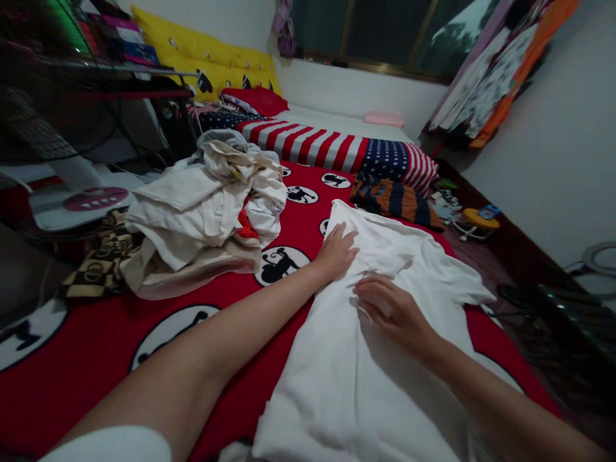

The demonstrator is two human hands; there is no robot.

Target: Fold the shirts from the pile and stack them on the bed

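Note:
A white T-shirt (332,378) lies spread on the red blanket, its body towards me and one short sleeve out to the right. My left hand (338,252) rests on its left part with the fingers spread on the cloth. Close by, my right hand (392,311) has its fingers bent and drawn together on the middle of the shirt, where the fabric puckers; the fingertips are partly hidden. Left of my hands is a heap of pale clothes (192,199). Beyond the shirt lies an orange and dark striped garment (394,200).
The red blanket (231,340) with round black-and-white prints spreads beneath everything. A white fan base (77,205) stands at left. Behind is a bed with a stars-and-stripes cover (308,144). Clothes (495,83) hang at right, above a small orange stool (481,219).

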